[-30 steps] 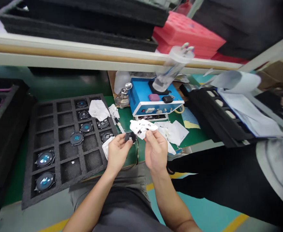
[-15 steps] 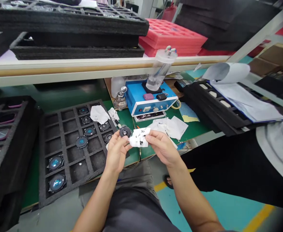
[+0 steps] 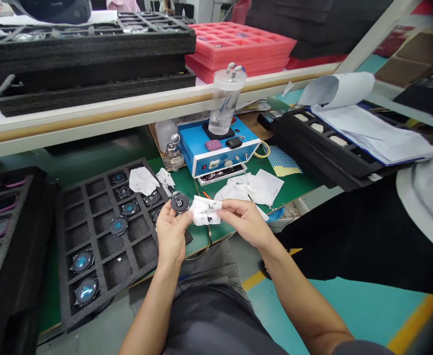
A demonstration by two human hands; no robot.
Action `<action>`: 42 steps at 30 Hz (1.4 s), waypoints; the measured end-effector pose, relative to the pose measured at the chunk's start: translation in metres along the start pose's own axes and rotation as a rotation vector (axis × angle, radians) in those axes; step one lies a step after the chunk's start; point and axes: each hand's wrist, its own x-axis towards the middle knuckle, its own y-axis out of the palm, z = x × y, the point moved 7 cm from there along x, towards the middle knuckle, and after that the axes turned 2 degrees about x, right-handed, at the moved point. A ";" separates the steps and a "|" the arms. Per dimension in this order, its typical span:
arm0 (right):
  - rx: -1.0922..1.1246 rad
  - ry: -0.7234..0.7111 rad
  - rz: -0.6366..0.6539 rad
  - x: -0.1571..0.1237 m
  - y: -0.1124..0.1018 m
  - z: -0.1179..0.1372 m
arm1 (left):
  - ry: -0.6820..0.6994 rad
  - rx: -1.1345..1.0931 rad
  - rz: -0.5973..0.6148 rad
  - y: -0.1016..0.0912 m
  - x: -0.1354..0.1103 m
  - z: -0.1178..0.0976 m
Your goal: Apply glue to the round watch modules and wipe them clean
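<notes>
My left hand [image 3: 171, 235] is closed on a round black smartwatch case [image 3: 180, 202], held up over the right edge of the foam tray [image 3: 65, 291]. Its thumb also touches the left end of a white wipe [image 3: 206, 218] with black stains. At the other end, the thumb and fingers of my right hand [image 3: 245, 222] pinch this wipe, which has a fold across it. Several round watches sit in the tray's compartments, among them one with a lit screen [image 3: 86, 291]. Crumpled white wipes [image 3: 143, 181] lie over the tray's far right corner.
Behind my hands stands a blue machine [image 3: 223, 160] carrying a clear cylinder [image 3: 225, 101]. A glass dispenser bottle [image 3: 173, 157] is beside it. More white wipes [image 3: 255, 187] lie to the right. A shelf edge [image 3: 127, 111] crosses above. A person [image 3: 349, 231] stands close on the right.
The stained wipe is now folded over, with fewer stains showing. Both hands still hold the watch case and wipe. The view has shifted slightly.
</notes>
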 end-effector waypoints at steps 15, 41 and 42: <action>-0.294 -0.223 -0.118 -0.006 -0.009 0.015 | -0.030 0.017 0.083 0.017 0.002 -0.001; -0.927 -1.102 -0.368 -0.049 0.015 0.030 | -0.170 -0.057 0.077 0.012 -0.011 0.010; -0.929 -1.104 -0.356 -0.049 0.015 0.027 | -0.159 -0.054 0.067 0.013 -0.009 0.010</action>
